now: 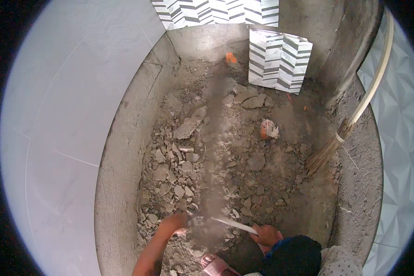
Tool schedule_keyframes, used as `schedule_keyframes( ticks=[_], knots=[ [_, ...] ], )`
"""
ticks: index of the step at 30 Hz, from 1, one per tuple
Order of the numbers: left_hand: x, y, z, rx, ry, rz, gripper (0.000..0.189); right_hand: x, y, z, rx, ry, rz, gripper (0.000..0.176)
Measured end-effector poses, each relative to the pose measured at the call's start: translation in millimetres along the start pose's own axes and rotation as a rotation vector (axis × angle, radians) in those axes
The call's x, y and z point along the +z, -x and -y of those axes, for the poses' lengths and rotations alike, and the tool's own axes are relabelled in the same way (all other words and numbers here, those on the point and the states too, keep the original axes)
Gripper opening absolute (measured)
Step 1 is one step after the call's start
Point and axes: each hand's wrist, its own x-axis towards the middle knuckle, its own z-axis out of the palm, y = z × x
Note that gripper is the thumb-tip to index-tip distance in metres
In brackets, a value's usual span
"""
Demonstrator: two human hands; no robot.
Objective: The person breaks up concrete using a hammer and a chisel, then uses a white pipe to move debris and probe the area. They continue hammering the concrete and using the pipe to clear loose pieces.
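Note:
My right hand (267, 235) is closed around the end of a pale white handle (234, 224), which slants up and left over the rubble. The far end of that handle fades into a blurred grey patch, so the tool's head cannot be seen. Low on the left, my left hand (174, 224) is down at the rubble (179, 191) with its fingers curled in. Something may be in those fingers, but blur hides it. Broken flat chips and grey dust lie around both hands.
Low concrete walls (117, 152) enclose the rubble. A stick broom (338, 138) leans over the right wall. A chevron-patterned tile (280, 60) stands at the back. A broken reddish piece (268, 129) lies mid-right. A pink sandal (216, 265) shows below.

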Motion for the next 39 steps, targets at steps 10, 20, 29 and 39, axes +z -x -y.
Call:
schedule_keyframes(
  ticks=[10,20,29,39],
  knots=[
    [-5.2,-3.1,2.0,0.04,-0.049,0.085,0.036,-92.6,4.7,81.0,0.143,0.023,0.11,0.032],
    [-4.7,4.1,6.3,0.102,0.047,-0.025,0.028,-12.0,-11.6,7.4,-0.045,-0.005,0.076,0.03],
    [-24.7,5.5,-20.1,-0.066,0.064,0.041,0.028,-39.0,-16.2,14.6,-0.488,0.097,0.053,0.024],
    [-36.8,-3.0,-14.7,0.045,-0.042,0.03,0.033,-49.2,-14.6,18.8,-0.398,0.172,0.152,0.027]
  ],
)
